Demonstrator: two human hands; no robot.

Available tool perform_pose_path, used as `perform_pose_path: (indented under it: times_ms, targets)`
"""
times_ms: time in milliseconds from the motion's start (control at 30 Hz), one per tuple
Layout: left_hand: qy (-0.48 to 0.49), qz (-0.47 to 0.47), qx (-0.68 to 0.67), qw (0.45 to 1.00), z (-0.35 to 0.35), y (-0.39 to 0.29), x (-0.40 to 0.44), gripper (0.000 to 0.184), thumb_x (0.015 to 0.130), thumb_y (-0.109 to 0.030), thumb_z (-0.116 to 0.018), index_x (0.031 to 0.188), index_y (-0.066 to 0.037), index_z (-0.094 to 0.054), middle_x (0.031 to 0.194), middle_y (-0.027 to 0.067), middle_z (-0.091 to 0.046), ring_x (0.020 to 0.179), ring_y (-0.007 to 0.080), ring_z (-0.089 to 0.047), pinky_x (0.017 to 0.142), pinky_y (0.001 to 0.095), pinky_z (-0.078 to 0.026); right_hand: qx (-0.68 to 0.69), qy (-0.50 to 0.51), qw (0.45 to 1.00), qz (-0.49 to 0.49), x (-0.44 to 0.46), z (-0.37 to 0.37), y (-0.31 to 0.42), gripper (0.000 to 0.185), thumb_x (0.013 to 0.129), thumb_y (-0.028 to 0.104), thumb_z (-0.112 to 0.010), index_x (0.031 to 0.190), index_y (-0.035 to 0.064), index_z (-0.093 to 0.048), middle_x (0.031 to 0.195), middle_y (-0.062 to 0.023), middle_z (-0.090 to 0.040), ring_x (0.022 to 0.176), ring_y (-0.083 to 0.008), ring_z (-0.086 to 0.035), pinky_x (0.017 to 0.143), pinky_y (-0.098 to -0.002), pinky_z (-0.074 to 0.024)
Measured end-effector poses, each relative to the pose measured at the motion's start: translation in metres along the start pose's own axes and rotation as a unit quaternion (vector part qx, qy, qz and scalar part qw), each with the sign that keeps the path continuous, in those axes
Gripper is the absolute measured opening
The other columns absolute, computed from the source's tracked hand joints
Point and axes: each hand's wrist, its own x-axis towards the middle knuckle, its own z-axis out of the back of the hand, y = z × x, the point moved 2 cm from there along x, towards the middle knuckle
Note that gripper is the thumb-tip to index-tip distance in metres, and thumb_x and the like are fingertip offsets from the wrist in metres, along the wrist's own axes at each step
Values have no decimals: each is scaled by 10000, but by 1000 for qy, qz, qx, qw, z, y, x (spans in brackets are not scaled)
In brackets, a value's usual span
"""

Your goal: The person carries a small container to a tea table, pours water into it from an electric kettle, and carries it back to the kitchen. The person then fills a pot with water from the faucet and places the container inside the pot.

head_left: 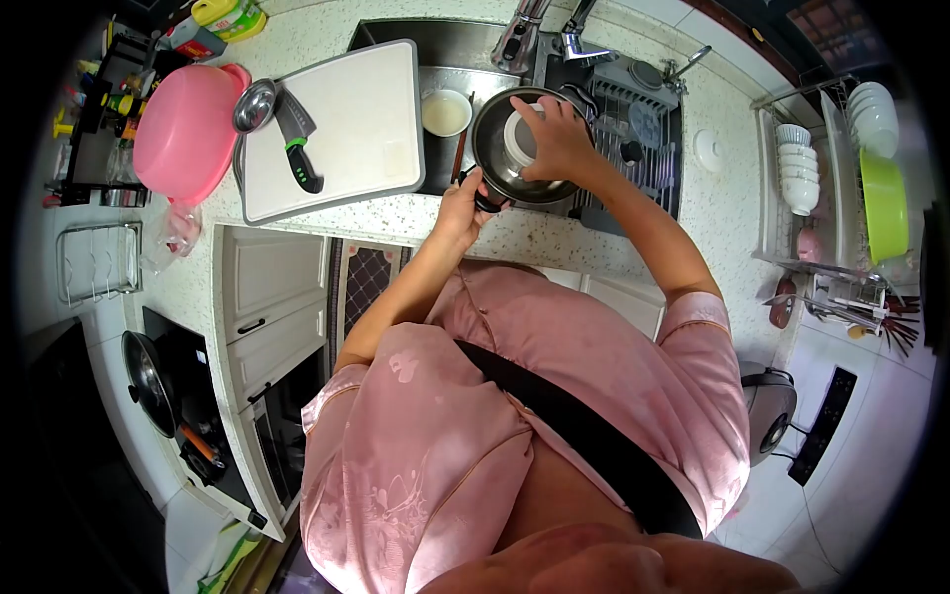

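Over the sink, a dark metal pot is tilted slightly towards me. My left hand is closed around the pot's near black handle. Fingers spread around its rim, my right hand grips a small white round bowl inside the pot; whether it is upright or turned over I cannot tell. Just left of the pot, a white bowl with cloudy contents stands in the sink. Brown chopsticks lie between that bowl and the pot.
A white cutting board overlaps the sink's left side, carrying a knife and a metal ladle. Beside it stands a pink basin. The faucet rises behind the pot; a dish rack is to the right.
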Motion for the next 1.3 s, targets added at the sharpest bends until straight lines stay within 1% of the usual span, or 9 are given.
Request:
perform_pose_path:
  times_ms: [300, 533, 600, 833, 900, 1033, 1100, 1233, 1300]
  targets:
    - [8, -2, 12, 1000, 2, 0, 1, 340, 935, -268, -498, 649, -89, -458, 807, 92, -596, 770, 225, -622, 720, 438, -568, 8, -21, 1000, 10, 1, -5, -2, 1020, 438, 295, -795, 1358, 190, -366, 1195, -160, -419, 1084, -375, -398, 845, -507, -403]
    - [0, 1, 32, 1000, -4, -1, -3, 342, 933, -286, -499, 654, -91, -463, 826, 104, -604, 777, 234, -623, 721, 429, -566, -6, -1, 1000, 1, 1, -9, 1, 1029, 440, 307, -803, 1361, 200, -358, 1206, -155, -406, 1080, -365, -404, 831, -493, -413]
    - [-19, -18, 7, 1000, -8, -2, -5, 340, 926, -264, -506, 653, -72, -444, 719, 112, -588, 618, 241, -612, 579, 371, -570, -8, -10, 1000, 3, 2, -10, 0, 1032, 440, 313, -804, 1363, 205, -355, 1210, -154, -402, 1075, -363, -407, 822, -489, -418]
    - [-25, -15, 10, 1000, -4, 0, -2, 334, 923, -284, -509, 666, -81, -444, 726, 95, -591, 636, 215, -616, 591, 368, -575, -2, -5, 1000, 4, 2, -13, 1, 1032, 439, 317, -802, 1362, 206, -356, 1214, -154, -400, 1073, -356, -410, 816, -485, -420]
    - [-10, 4, 27, 1000, -2, 0, -3, 358, 943, -291, -482, 647, -95, -448, 819, 106, -615, 768, 228, -623, 729, 442, -559, -2, -16, 1000, 6, 2, -15, 1, 1027, 443, 304, -796, 1364, 206, -353, 1217, -154, -400, 1068, -354, -414, 818, -484, -419]
    - [-19, -2, 45, 999, -2, 2, -3, 371, 942, -311, -486, 644, -93, -448, 812, 104, -617, 758, 225, -625, 722, 446, -560, -4, -8, 1000, 6, 1, -12, 2, 1047, 441, 347, -815, 1367, 201, -349, 1228, -156, -396, 1074, -356, -412, 821, -490, -416]
    - [-23, -16, 27, 999, 0, 5, 1, 381, 937, -326, -497, 639, -94, -446, 806, 100, -615, 751, 222, -626, 716, 444, -562, 17, 14, 1000, 1, -1, -6, 3, 1068, 457, 398, -821, 1384, 207, -328, 1254, -146, -382, 1114, -364, -390, 879, -500, -400]
    - [-6, -33, 34, 999, 2, 4, 1, 382, 932, -329, -506, 639, -93, -445, 790, 99, -606, 749, 220, -626, 707, 433, -567, 2, -21, 999, 25, -3, -6, -3, 1085, 461, 466, -824, 1384, 181, -330, 1270, -166, -395, 1114, -367, -417, 880, -480, -405]
    - [3, -31, 12, 999, 2, 5, 3, 379, 925, -321, -520, 639, -86, -436, 800, 106, -595, 760, 232, -627, 709, 428, -573, 66, -105, 992, 34, -1, 4, -9, 868, 560, 433, -791, 1297, 122, -454, 1238, -168, -451, 1099, -350, -456, 872, -435, -421]
